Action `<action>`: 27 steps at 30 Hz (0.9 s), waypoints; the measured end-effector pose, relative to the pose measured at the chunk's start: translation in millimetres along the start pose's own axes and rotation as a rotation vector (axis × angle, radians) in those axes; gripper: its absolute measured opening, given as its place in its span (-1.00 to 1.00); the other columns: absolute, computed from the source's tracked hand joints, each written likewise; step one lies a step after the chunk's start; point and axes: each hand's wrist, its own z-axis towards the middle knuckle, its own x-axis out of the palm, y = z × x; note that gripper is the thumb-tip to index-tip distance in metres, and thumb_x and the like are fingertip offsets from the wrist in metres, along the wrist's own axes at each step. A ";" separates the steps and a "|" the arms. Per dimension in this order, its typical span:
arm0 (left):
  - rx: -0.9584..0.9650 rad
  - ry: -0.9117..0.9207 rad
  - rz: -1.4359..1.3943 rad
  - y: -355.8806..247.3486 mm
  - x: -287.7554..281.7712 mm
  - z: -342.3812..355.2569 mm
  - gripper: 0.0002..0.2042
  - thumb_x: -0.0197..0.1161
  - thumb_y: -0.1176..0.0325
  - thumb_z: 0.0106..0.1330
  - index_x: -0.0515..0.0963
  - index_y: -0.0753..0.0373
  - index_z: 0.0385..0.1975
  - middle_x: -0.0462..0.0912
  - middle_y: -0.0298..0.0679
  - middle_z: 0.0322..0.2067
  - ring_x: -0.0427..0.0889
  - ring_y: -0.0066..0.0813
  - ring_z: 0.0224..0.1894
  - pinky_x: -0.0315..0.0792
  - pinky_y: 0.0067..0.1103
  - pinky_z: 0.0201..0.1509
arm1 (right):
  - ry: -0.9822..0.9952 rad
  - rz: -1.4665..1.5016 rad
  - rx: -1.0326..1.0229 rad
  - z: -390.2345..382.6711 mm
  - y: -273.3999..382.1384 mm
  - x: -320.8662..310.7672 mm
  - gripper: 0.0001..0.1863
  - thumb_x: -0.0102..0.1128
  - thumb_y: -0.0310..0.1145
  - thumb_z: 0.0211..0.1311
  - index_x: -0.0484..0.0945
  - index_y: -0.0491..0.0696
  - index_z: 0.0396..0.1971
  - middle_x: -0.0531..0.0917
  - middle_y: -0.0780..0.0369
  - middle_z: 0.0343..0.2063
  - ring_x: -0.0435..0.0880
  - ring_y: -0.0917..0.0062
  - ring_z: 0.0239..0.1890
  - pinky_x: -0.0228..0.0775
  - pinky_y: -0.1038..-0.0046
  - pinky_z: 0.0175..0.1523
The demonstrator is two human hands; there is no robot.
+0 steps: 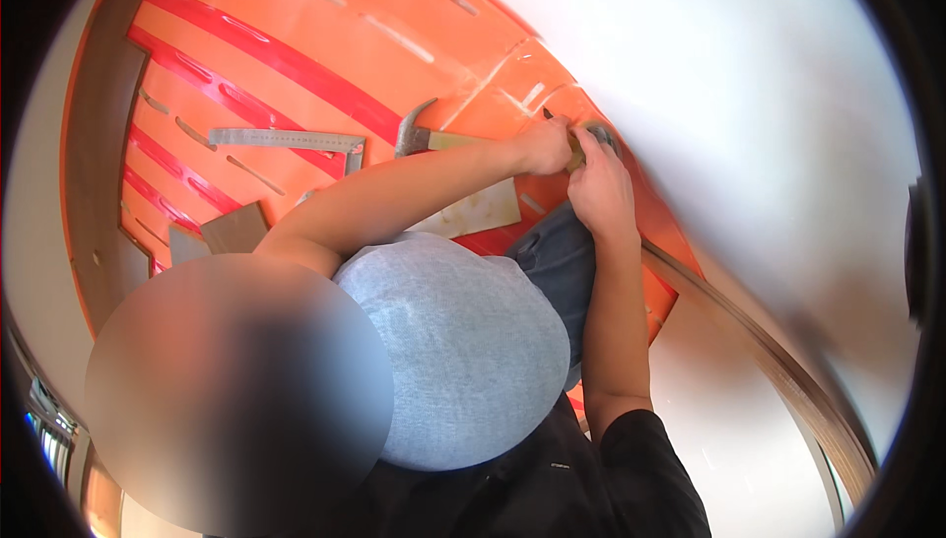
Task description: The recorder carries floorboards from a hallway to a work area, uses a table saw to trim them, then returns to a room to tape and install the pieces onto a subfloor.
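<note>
My left hand (542, 149) and my right hand (603, 191) meet low by the white wall, both closed with bent fingers. Between them is a small yellowish and grey object (598, 134), mostly covered by the fingers; its kind cannot be made out. A small dark tip shows just past the left fingers. Under my left forearm lies a claw hammer (412, 130) with a grey curved head, its handle partly hidden. Close to it is a pale, yellow-stained flat piece (483, 213), partly behind the arm.
A metal carpenter's square (286, 139) and grey-brown flat pieces (235, 228) rest on the orange, red-striped floor sheet (315, 55). The white wall (709, 55) rises at right. Light blue-grey fabric (463, 351) and a blurred round patch fill much of the lower view.
</note>
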 end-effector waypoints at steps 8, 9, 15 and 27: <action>0.045 -0.268 0.127 6.9 -35.6 -24.2 -0.55 0.26 0.12 0.39 0.57 0.37 0.09 0.75 0.06 -0.16 0.75 -0.03 -0.08 0.60 -0.31 0.05 | -0.020 0.105 0.099 3.5 1.4 -6.0 -0.66 0.18 -0.37 0.30 0.53 -0.04 0.07 0.65 -0.02 0.02 0.63 -0.02 0.01 0.48 0.01 0.05; 0.027 -0.293 0.154 3.6 -46.0 -31.7 -0.54 0.30 0.06 0.37 0.60 0.33 0.06 0.77 0.02 -0.16 0.76 -0.10 -0.11 0.61 -0.33 0.02 | 0.010 0.125 0.133 5.7 1.9 -5.6 -0.69 0.21 -0.31 0.33 0.52 -0.05 0.03 0.66 -0.01 0.00 0.63 -0.02 0.00 0.48 0.01 0.04; 0.127 -0.530 -0.035 27.6 -55.4 -28.1 -0.71 0.39 0.26 0.34 0.63 0.27 -0.05 0.72 -0.12 -0.22 0.76 -0.34 -0.18 0.63 -0.45 -0.08 | -0.010 0.147 0.112 14.3 -3.0 17.3 -0.71 0.24 -0.24 0.35 0.49 -0.06 -0.06 0.67 0.02 -0.10 0.63 -0.01 -0.02 0.47 0.01 0.01; 0.719 -0.294 0.207 21.3 -83.2 -54.5 -0.55 0.30 0.61 0.27 0.35 0.24 0.14 0.57 -0.05 -0.22 0.64 -0.21 -0.19 0.59 -0.41 -0.19 | 0.038 0.031 0.070 18.4 -10.2 34.6 -0.56 0.15 -0.38 0.29 0.42 -0.12 0.16 0.67 -0.12 -0.08 0.64 -0.05 0.01 0.48 -0.02 0.09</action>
